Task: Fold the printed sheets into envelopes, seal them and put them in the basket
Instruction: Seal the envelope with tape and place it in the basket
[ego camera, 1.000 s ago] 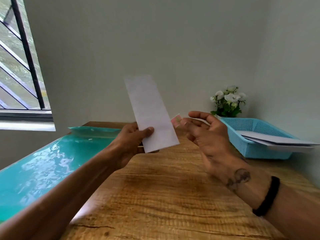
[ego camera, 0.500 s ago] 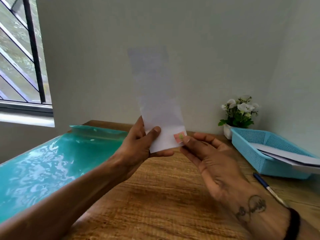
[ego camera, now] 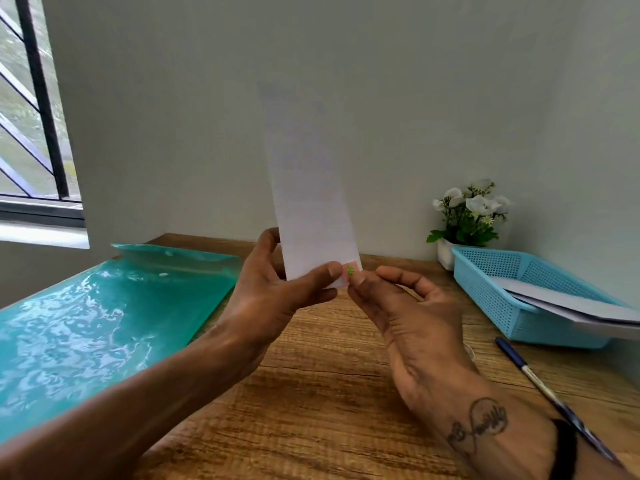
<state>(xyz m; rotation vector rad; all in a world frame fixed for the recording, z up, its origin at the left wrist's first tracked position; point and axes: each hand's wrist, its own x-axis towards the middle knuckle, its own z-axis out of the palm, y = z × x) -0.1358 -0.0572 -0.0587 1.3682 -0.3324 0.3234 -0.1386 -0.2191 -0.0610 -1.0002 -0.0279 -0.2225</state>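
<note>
A long white folded sheet [ego camera: 308, 188] stands upright in front of me above the wooden desk [ego camera: 329, 393]. My left hand [ego camera: 273, 292] grips its bottom end, thumb across the front. My right hand [ego camera: 408, 313] presses a small pink sticker with a green mark [ego camera: 349, 270] onto the sheet's lower right corner with thumb and fingertip. The blue plastic basket [ego camera: 491, 285] sits at the right on the desk and holds white folded sheets [ego camera: 568, 303].
A teal plastic folder [ego camera: 97, 323] covers the left of the desk. A blue pen [ego camera: 540, 386] lies at the right, near the basket. A small white pot of white flowers [ego camera: 467, 220] stands behind the basket against the wall. A window is at the upper left.
The folded sheet has swung from tilted to upright and risen. My right hand brought the pink sticker to its lower right corner and now presses it there.
</note>
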